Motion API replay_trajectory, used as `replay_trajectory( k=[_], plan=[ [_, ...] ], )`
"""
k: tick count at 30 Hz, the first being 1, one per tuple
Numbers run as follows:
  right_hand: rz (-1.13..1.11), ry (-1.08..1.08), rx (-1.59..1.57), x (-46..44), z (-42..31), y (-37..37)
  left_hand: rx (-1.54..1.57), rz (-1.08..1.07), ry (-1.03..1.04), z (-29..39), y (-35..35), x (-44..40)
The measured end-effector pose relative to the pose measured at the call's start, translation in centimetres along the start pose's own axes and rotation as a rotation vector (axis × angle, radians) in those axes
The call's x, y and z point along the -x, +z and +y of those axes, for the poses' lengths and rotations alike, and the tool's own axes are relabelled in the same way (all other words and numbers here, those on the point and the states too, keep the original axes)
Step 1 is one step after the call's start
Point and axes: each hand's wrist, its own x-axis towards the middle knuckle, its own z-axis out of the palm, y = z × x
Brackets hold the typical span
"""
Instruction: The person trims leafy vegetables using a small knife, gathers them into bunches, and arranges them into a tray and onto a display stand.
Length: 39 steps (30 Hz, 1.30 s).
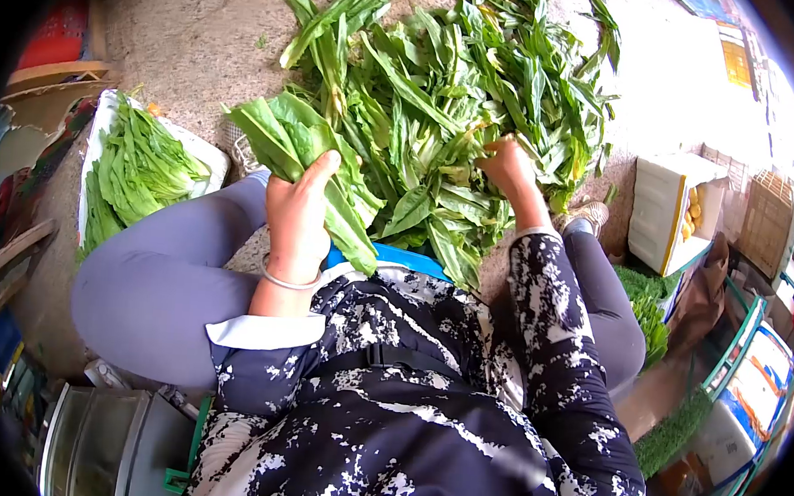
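My left hand (299, 210) is closed round a bunch of broad green leaves (281, 132), held above my left knee with the leaf tips pointing up and down past the fist. My right hand (509, 168) reaches into the right side of a large heap of leafy greens (415, 95) on the ground. Its fingers are bent among the leaves, and what they may grip is hidden. Several leaves in the heap look yellowed or limp. Part of a blue container rim (396, 257) shows between my legs under the greens.
At left, a white foam box (207, 159) holds long green leaves (138, 164). To the right stand an open foam box (649, 209) with yellow fruit and a beige plastic crate (767, 221). A drawer unit (94, 439) stands lower left; artificial grass (677, 429) lies lower right.
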Motion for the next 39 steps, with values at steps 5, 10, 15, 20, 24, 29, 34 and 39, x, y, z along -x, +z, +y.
replay_trajectory(
  k=[5,10,15,20,24,29,34,39],
  plan=[
    [0.069,0.052,-0.090,1.9,-0.4,0.0,0.058,0.053,-0.115,-1.3,0.2,-0.5],
    [0.268,0.036,-0.716,8.1,-1.0,-2.3,-0.015,0.016,-0.317,-3.3,0.6,-0.2],
    [0.318,-0.115,-0.827,13.4,-2.7,-1.6,0.063,-0.140,-0.343,-2.5,2.3,0.2],
    [0.559,-0.561,-0.535,15.4,-3.5,-0.6,0.167,-0.197,-0.277,-3.1,2.6,0.5],
    [0.719,-0.722,-0.333,15.8,-2.9,-0.3,0.152,-0.218,-0.307,-3.6,2.2,0.3],
    [0.414,-0.039,-1.481,18.3,-3.0,1.6,0.199,-0.221,-0.324,-3.6,2.2,0.3],
    [-0.132,0.139,-2.014,19.6,-2.5,2.8,0.175,-0.230,-0.266,-4.5,2.7,0.8],
    [-0.269,0.157,-2.140,18.7,-4.0,3.4,0.137,-0.239,-0.169,-5.2,3.1,1.4]
  ],
)
